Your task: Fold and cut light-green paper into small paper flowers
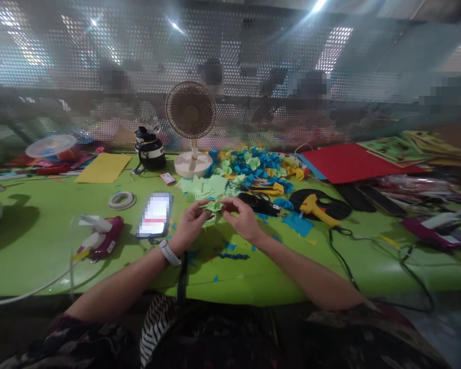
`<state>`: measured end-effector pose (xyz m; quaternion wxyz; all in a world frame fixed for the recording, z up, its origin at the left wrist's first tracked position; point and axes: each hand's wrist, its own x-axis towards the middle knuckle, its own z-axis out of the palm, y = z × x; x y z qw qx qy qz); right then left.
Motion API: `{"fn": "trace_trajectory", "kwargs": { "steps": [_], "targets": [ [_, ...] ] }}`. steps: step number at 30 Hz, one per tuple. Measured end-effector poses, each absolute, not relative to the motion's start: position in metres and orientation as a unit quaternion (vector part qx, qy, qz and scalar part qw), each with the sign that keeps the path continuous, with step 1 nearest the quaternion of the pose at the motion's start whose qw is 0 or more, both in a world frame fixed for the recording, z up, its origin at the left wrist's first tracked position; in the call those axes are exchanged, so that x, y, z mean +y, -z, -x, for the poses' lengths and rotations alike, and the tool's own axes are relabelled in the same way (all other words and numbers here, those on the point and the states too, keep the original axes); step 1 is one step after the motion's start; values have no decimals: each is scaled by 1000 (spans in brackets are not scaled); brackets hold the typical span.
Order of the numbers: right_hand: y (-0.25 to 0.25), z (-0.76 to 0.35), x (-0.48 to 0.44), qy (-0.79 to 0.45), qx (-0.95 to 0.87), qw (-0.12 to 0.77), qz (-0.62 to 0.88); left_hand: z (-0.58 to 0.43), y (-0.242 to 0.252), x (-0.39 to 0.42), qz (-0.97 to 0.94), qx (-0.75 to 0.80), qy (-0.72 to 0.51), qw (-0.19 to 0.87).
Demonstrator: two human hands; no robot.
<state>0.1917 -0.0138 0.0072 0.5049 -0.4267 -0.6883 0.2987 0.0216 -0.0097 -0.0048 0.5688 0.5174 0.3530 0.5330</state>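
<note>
Between my two hands, above the green table, is a light green paper flower. My left hand pinches its left side between thumb and fingers. On the opposite side, my right hand is closed on the flower's edge. Just beyond my hands lie pale green paper pieces. Behind those rises a heap of blue, yellow and green paper flowers. A dark blue beaded strip and small blue scraps lie below my hands.
A lit phone, a tape roll and a purple power strip are left. A fan and black bottle stand behind. Right are a yellow glue gun, its cable and red sheets.
</note>
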Motion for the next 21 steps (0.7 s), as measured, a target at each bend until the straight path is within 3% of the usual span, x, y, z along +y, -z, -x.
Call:
{"fn": "trace_trajectory", "kwargs": {
  "steps": [21],
  "targets": [
    [7, -202, 0, -186, -747, 453, 451, -8, 1, 1, -543, 400, -521, 522]
  ]
}}
